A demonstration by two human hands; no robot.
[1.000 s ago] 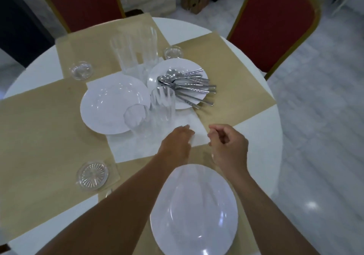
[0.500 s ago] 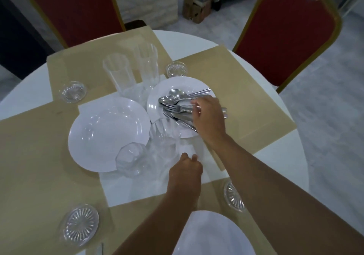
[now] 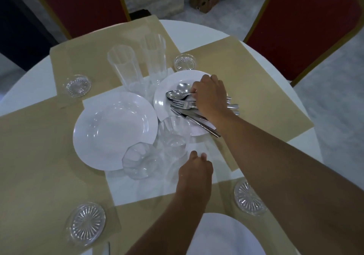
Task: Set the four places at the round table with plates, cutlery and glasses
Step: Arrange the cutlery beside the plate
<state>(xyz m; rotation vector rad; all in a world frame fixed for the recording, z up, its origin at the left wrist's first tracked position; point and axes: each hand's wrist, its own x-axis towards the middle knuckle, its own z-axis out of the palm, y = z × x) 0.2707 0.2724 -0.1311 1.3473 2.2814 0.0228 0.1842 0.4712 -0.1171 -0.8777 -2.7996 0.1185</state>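
My right hand [image 3: 210,97] lies over the pile of cutlery [image 3: 177,99] on a white plate [image 3: 163,89] at the table's middle, fingers closed around the spoon and fork handles. My left hand [image 3: 195,168] rests curled on the white cloth beside two short glasses [image 3: 173,134] [image 3: 139,162], holding nothing. A larger white plate [image 3: 114,132] sits left of them. Two tall glasses [image 3: 124,65] [image 3: 154,58] stand behind. Another white plate [image 3: 224,235] sits on the placemat nearest me.
Tan placemats [image 3: 246,73] cover the four sides of the round white table [image 3: 197,32], each with a glass coaster [image 3: 78,85] [image 3: 184,62] [image 3: 248,197] [image 3: 86,223]. Two red chairs [image 3: 82,4] [image 3: 301,18] stand at the far side.
My right hand went from beside the near plate out to the cutlery pile and closed on it. My left hand stayed by the short glasses. The view moved forward.
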